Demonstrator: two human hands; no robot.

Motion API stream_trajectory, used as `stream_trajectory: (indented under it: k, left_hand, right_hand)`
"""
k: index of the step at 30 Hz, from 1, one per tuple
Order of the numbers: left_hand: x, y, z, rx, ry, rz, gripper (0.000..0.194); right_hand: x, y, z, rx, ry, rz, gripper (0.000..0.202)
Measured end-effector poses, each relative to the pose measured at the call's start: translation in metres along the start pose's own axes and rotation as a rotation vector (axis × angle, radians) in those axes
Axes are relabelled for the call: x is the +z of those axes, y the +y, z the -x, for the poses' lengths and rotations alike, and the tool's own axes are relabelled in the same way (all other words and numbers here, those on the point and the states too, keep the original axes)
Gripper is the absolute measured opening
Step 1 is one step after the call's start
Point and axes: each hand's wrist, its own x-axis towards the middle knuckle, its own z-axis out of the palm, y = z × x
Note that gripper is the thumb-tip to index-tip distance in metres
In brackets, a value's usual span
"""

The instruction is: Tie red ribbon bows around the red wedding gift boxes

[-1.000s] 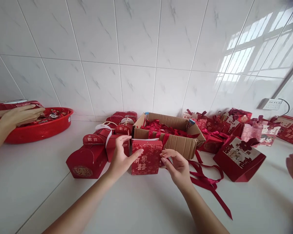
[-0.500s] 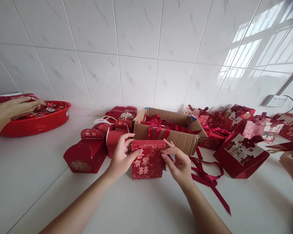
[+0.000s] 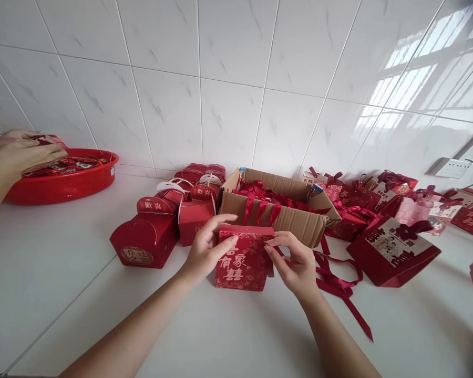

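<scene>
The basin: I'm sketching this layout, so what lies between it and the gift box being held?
In the head view, from the basin toward the held gift box: bare counter, some red boxes, then the left hand.

The red gift box [image 3: 242, 268] stands upright on the tabletop [image 3: 220, 336], near the middle of the scene, its broad front facing the near side. Pale floral patterns and large light Chinese characters cover that front. A plain red strip with a small hole runs along the top. The upper left edge is partly hidden.
</scene>
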Motion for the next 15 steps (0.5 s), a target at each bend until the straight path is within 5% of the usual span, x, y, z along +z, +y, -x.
stream_trajectory:
  k: [3,7,15]
  left_hand:
    - [-0.004,0.0,0.0,-0.006,-0.005,-0.055,0.02]
    - [-0.006,0.001,0.002,-0.012,-0.001,-0.087,0.022]
    - [-0.004,-0.002,0.005,0.067,-0.009,-0.188,0.021]
  right_hand:
    - [-0.001,-0.001,-0.001,-0.121,-0.006,0.144,0.01]
    - [0.002,-0.005,0.0,-0.212,0.002,0.265,0.014]
    - [0.024,-0.014,0.013,-0.101,0.068,0.254,0.01]
